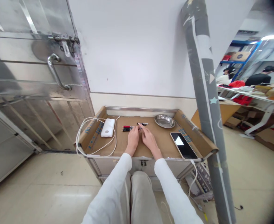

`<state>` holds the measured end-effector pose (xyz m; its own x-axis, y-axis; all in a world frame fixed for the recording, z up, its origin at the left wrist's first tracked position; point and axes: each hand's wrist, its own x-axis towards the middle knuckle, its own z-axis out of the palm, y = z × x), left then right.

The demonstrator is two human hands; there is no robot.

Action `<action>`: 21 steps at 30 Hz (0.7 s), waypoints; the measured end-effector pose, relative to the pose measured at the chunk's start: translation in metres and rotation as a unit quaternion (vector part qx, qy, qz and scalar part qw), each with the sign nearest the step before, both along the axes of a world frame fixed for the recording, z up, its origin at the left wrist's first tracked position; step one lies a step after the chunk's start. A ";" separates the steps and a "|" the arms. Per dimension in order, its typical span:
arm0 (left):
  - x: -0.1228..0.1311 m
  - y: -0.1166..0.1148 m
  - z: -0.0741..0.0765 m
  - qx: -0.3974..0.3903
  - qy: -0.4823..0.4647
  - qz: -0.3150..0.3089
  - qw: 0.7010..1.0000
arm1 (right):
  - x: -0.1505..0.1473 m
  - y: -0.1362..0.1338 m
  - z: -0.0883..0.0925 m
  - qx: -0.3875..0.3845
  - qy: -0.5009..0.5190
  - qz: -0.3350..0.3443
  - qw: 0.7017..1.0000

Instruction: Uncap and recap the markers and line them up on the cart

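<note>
My left hand (133, 139) and my right hand (149, 140) meet over the middle of a cardboard-lined tabletop. The fingers of both hands are bent and close together around a small dark piece (140, 128), mostly hidden by them. To the left of my left fingertips lie several slim pen-like things, among them a black one (127, 129) and a red one (126, 126). A short black-and-silver pen-like piece (143, 123) lies just beyond my right fingertips.
A white power bank (108, 128) with a looped white cable (115, 141) sits on the left. A round metal dish (165, 121) and a phone (183, 145) are on the right. A tall grey wrapped roll (204, 77) leans beside the table. Two people sit far right.
</note>
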<state>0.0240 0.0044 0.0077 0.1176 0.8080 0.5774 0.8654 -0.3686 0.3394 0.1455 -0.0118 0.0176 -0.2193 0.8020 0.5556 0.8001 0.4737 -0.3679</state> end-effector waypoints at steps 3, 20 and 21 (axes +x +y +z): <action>-0.003 -0.005 0.002 0.001 -0.002 0.080 0.997 | -0.001 0.003 -0.003 -0.001 -0.013 0.008 1.000; -0.004 -0.013 -0.004 -0.026 0.043 0.170 0.984 | -0.003 0.027 -0.010 -0.038 -0.101 -0.179 0.978; -0.004 -0.013 -0.005 -0.028 0.044 0.161 0.986 | -0.003 0.029 -0.011 -0.041 -0.103 -0.182 0.977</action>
